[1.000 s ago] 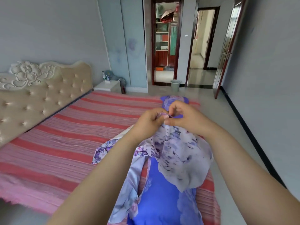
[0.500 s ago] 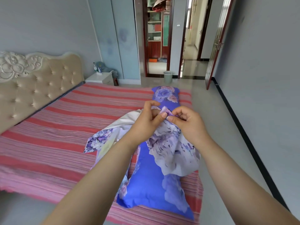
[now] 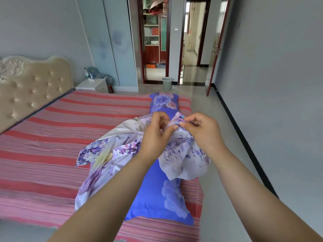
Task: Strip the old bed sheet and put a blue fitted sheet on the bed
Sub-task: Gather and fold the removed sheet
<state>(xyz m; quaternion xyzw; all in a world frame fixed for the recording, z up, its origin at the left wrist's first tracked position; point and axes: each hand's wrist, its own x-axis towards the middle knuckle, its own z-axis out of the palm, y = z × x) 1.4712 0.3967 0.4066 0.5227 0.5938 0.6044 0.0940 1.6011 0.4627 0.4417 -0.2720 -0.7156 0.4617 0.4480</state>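
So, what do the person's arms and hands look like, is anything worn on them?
Both forearms are bare up to the frame edge: no sleeves show. The left hand and right hand carry no gloves, rings, watch or bracelet that I can see. Fingernails are short.

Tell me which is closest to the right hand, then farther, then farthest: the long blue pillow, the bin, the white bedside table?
1. Long blue pillow, lying on the bed just under the right hand.
2. Bin, on the floor by the doorway, ahead.
3. White bedside table, far left beside the headboard; close to the bin's range, likely farther.
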